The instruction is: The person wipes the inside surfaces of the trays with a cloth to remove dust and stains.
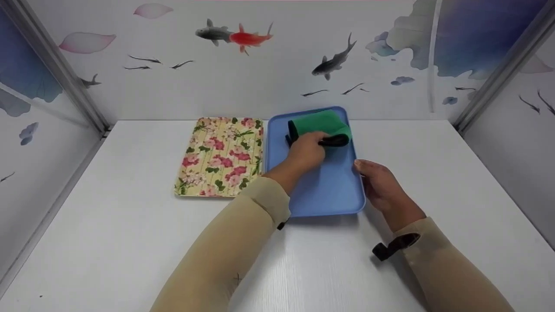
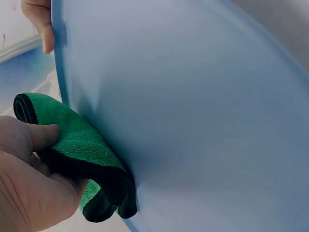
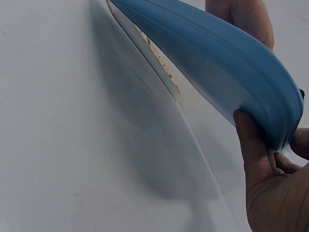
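A blue tray [image 1: 325, 186] is lifted off the white table and tilted, as the right wrist view shows its underside in the air. My right hand [image 1: 381, 184] grips its right edge, thumb on one face and fingers on the other. A folded green cloth with black trim [image 1: 323, 122] lies against the far part of the tray. My left hand [image 1: 307, 151] holds this cloth; in the left wrist view the thumb presses on the green pile [image 2: 72, 130] and the fingers are tucked under the fold, partly hidden.
A cream tray with a pink flower pattern [image 1: 221, 160] lies flat on the white table [image 1: 108, 225], just left of the blue tray. Behind them rises a wall panel [image 1: 277, 78] painted with fish, with side panels at left and right.
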### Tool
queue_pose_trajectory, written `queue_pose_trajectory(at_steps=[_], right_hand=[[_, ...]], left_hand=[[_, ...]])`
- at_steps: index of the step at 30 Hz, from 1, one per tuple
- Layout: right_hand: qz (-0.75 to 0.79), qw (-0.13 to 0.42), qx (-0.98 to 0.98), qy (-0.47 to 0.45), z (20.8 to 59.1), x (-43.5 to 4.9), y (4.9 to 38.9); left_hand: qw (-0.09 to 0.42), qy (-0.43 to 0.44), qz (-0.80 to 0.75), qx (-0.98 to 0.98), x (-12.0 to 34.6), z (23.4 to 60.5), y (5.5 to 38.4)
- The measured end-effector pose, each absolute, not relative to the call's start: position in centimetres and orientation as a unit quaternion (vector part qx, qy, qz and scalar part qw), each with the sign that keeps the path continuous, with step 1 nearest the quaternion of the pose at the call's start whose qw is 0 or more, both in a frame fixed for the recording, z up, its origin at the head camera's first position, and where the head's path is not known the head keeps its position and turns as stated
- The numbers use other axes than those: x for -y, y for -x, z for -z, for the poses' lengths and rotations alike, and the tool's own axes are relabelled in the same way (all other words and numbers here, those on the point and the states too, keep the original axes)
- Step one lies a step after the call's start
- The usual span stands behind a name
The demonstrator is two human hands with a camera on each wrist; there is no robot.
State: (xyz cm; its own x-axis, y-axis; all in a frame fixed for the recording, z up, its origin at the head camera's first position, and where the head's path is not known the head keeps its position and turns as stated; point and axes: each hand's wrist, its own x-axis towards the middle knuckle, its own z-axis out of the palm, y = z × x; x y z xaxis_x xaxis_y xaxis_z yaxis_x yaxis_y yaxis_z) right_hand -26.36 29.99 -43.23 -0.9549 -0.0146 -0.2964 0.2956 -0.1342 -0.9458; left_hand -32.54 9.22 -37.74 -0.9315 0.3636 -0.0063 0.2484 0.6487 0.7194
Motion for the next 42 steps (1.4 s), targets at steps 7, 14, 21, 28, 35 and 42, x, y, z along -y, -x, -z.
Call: queue_pose_trajectory(at_steps=[7,14,21,28,35,42], right_hand=[[0.740,0.114,-0.655,-0.102,43.1,-30.1,26.4],[0.737,0.113,-0.658,-0.101,43.0,-30.0,26.4],[0.752,0.099,-0.644,-0.100,43.1,-29.8,26.2],[0.752,0.095,-0.646,-0.095,43.2,-29.7,26.2],[0.739,0.100,-0.660,-0.093,43.3,-29.7,26.3],[0.737,0.097,-0.661,-0.100,43.2,-29.9,26.3]], left_hand=[[0.065,-0.192,-0.345,-0.916,-10.4,37.5,32.1],[0.072,-0.253,-0.243,-0.934,-10.6,37.3,32.2],[0.043,-0.305,-0.078,-0.948,-9.7,37.3,32.8],[0.006,-0.299,-0.016,-0.954,-8.0,37.5,34.1],[-0.021,-0.272,-0.026,-0.962,-5.6,38.1,35.2],[-0.015,-0.261,-0.021,-0.965,-5.1,38.3,35.2]])
